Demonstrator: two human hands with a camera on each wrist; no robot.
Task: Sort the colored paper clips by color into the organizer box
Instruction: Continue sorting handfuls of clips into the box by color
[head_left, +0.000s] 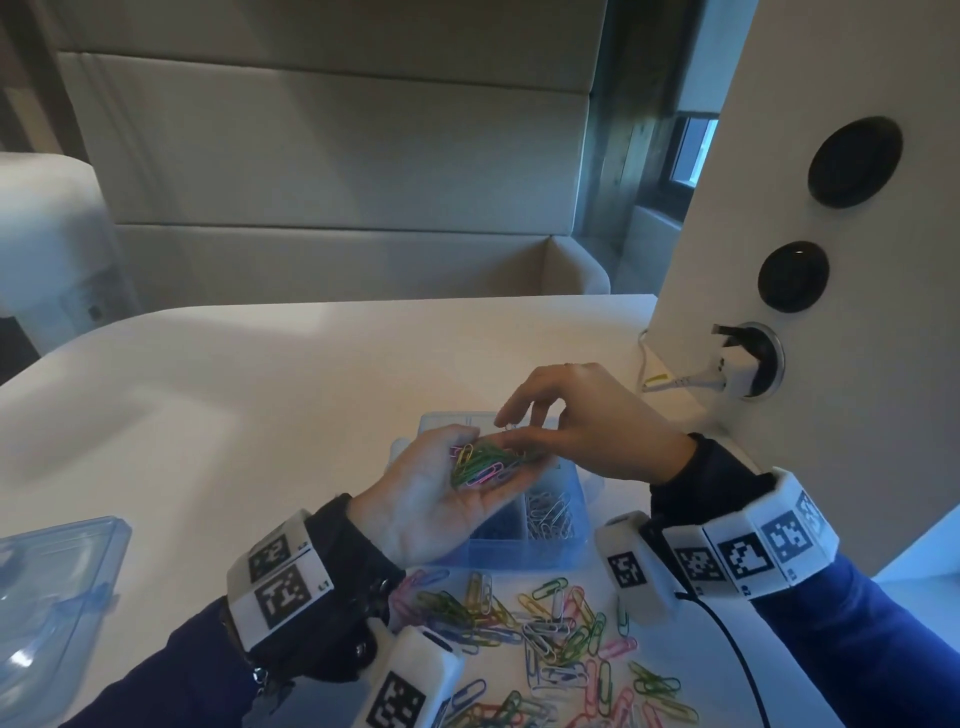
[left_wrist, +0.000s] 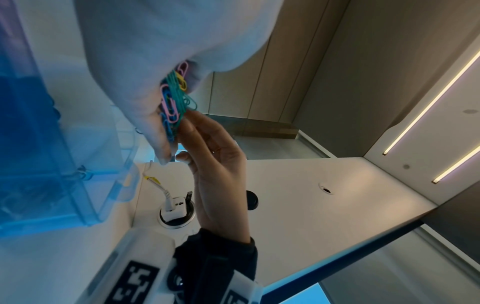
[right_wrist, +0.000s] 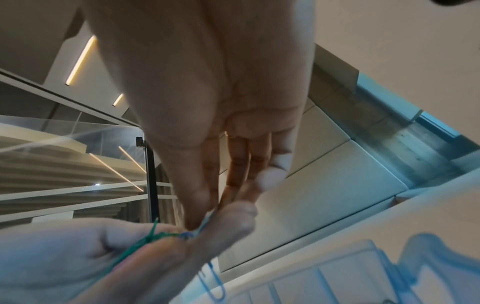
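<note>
My left hand (head_left: 470, 480) lies palm up over the blue see-through organizer box (head_left: 524, 552), fingers curled round a bunch of paper clips (head_left: 479, 462) in green, pink, yellow and blue. My right hand (head_left: 511, 431) reaches in from the right, and its thumb and fingers pinch a clip at the far edge of the bunch. In the right wrist view the pinch (right_wrist: 205, 225) sits at the left fingers, and a blue clip (right_wrist: 214, 283) dangles below. The bunch (left_wrist: 172, 98) shows in the left wrist view. Two near compartments hold dark blue clips (head_left: 493, 525) and white clips (head_left: 550, 517).
A loose pile of mixed clips (head_left: 561, 639) lies on the white table in front of the box. The box's lid (head_left: 52, 597) sits at the left edge. A white column (head_left: 831, 270) with a plugged-in charger (head_left: 737, 366) stands close on the right.
</note>
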